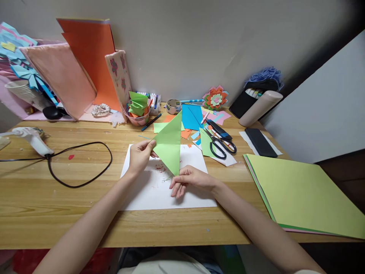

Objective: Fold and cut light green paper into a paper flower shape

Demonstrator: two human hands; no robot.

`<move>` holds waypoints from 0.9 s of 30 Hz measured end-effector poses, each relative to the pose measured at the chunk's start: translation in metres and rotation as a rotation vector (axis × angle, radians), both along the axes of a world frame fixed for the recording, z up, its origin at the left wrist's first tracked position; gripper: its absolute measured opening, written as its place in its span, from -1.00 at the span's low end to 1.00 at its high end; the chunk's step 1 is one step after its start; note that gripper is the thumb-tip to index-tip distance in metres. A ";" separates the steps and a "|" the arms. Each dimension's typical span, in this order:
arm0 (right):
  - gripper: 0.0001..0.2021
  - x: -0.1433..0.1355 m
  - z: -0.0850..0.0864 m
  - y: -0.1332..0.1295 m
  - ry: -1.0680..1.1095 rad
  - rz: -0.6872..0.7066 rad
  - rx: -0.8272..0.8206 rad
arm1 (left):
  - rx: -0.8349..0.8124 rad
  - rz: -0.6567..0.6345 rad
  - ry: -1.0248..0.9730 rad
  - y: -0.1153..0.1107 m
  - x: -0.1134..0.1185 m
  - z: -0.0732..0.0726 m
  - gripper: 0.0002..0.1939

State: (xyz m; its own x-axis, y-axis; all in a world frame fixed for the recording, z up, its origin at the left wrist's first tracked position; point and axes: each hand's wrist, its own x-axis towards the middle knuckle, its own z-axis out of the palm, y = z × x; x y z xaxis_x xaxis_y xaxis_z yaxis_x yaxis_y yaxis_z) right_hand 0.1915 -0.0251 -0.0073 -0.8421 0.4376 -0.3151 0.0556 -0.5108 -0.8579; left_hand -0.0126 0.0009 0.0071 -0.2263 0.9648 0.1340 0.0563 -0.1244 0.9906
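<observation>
A light green sheet of paper (171, 142), folded to a triangle, is held up above a white sheet of paper (137, 196). My left hand (142, 154) pinches its left corner between thumb and fingers. At the bottom corner, my right hand (191, 180) has its thumb and fingers closed on the green paper, the other fingers curled below. Red and dark marks show on the white sheet under the hands. Black-handled scissors (218, 148) lie on paper scraps just right of the white sheet.
A hot glue gun (34, 140) with a looped black cable lies left. Behind are a cup of folded paper (139, 110), a tape roll (173, 106) and a layered paper flower (216, 98). On the right are a phone (260, 142) and a stack of coloured paper (308, 190).
</observation>
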 end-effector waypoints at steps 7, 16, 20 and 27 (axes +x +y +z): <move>-0.67 -0.001 0.002 -0.002 -0.105 -0.017 0.094 | -0.003 0.000 0.053 0.001 -0.001 -0.002 -0.79; -0.65 0.001 0.001 -0.001 -0.082 -0.072 0.115 | 0.000 0.028 0.062 0.005 -0.009 -0.003 -0.75; -0.59 0.005 0.001 0.004 0.020 -0.009 0.008 | -0.006 0.030 0.063 0.005 -0.009 -0.003 -0.75; -0.63 -0.002 -0.003 -0.001 -0.100 -0.133 0.335 | 0.002 0.054 0.053 0.005 -0.008 -0.003 -0.76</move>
